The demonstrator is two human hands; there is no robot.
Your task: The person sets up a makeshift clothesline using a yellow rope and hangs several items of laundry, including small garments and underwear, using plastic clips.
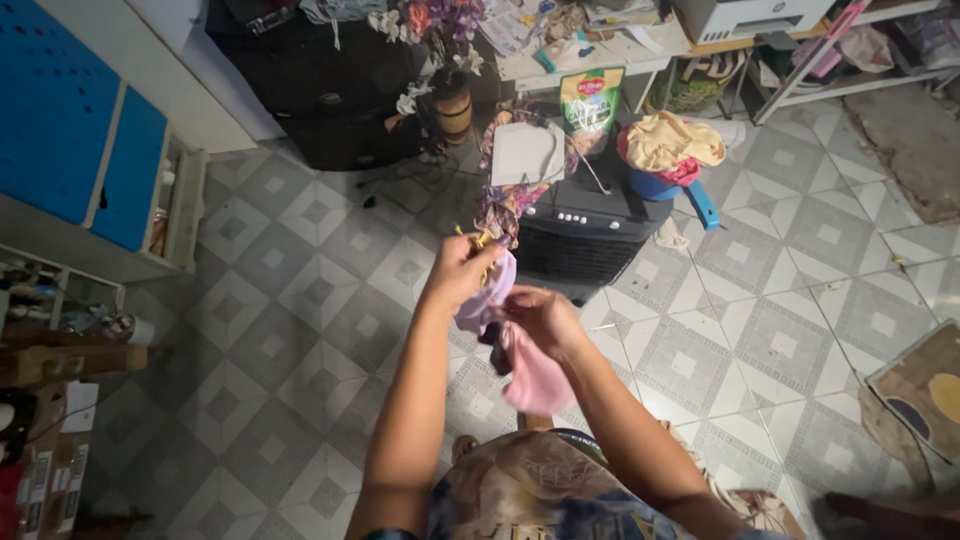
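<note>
Standing on a grey-and-white patterned tile floor, a person is holding small pieces of cloth up in front of the body. The left hand is closing its fingers around a lilac cloth and something yellow, too small to identify. The right hand is pinching a soft pink cloth, which is hanging limp below the fingers, with a dark scrap just beside it.

Directly beyond the hands, a black boxy appliance with a slatted front is standing on the tiles, a floral fabric and a white sheet draped over its top. To its right, a blue plastic tub is sitting heaped with crumpled yellow and red laundry. A green pouch is leaning behind it, under a cluttered white table. A blue-doored cabinet is lining the left side, and a worn mat is lying at the right edge.
</note>
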